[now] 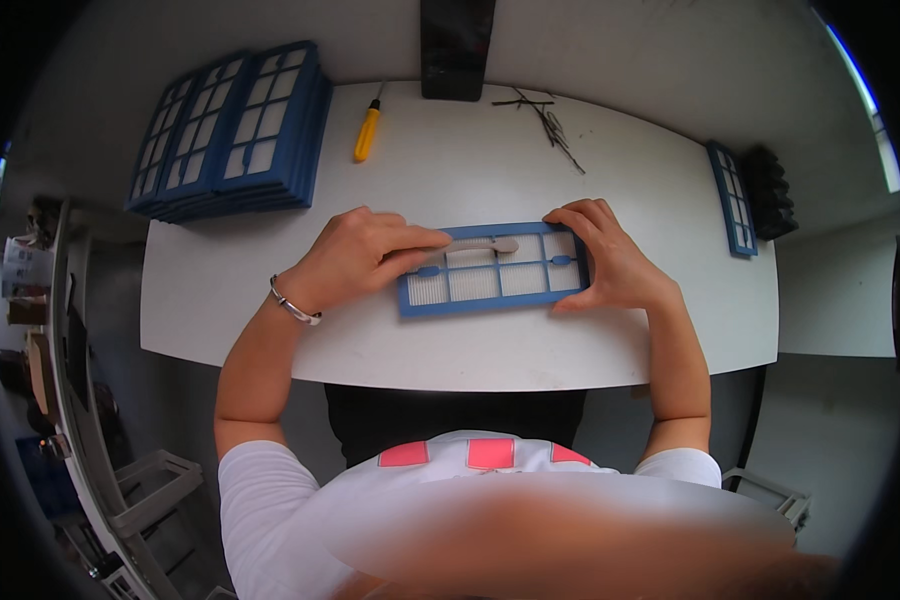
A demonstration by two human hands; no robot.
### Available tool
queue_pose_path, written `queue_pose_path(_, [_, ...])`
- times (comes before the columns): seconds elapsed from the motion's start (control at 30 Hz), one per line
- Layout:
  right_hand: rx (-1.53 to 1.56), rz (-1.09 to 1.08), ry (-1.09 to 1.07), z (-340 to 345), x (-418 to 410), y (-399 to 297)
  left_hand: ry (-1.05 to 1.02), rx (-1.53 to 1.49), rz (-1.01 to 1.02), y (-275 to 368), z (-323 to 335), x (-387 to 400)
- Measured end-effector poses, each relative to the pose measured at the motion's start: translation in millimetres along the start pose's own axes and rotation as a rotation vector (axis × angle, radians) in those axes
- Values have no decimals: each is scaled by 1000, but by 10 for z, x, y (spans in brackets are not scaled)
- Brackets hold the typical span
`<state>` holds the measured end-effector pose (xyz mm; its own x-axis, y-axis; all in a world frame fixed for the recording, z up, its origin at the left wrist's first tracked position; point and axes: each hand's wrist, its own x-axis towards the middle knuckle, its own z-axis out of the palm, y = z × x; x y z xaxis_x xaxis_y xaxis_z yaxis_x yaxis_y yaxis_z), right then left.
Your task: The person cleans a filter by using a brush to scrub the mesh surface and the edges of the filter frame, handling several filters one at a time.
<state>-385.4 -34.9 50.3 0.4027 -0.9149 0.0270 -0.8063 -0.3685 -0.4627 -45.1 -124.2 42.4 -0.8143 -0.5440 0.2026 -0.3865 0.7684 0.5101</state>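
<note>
A blue-framed pleated filter panel [474,284] lies slightly tilted on the white table in front of me. My left hand [367,251] pinches a light grey brush-like tool [487,246] between thumb and fingers. The tool's rounded end rests over the upper row of white pleats; its exact kind is hard to tell. My right hand [607,255] grips the panel's right end, with fingers at the far corner and thumb at the near edge. Part of the panel's left end is hidden behind my left fingers.
Stacks of similar blue filters [259,124] stand at the back left. Nearby lies a yellow-handled screwdriver [367,133]. Dark thin strips [551,127] are scattered beyond the filter. A single filter [733,199] and black stacked parts [769,191] sit at the right edge of the table [457,352].
</note>
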Motion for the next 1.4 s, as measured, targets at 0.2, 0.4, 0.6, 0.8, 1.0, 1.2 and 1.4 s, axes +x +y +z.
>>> queue_pose_path(0.2, [-16,-6,6,18,4,9,-8,-11,-12,20,81,5])
queue_pose_path(0.4, [-1,15,-10,9,-6,2,17,14,12,43,145,22])
queue_pose_path(0.6, [-20,-3,-14,-31,-12,11,10,33,19,71,35,9])
queue_pose_path(0.8, [-31,-10,-3,-26,-19,7,-19,39,-25,51,-167,-34])
queue_pose_path(1.0, [-33,-4,-1,-7,-21,20,-21,60,-44,-19,-229,-40])
queue_pose_path(1.2, [-21,8,-31,-6,-14,59,2,37,-26,-36,-122,-26])
queue_pose_path(1.4, [-15,21,-19,-9,-28,62,50,60,3,-54,-25,-22])
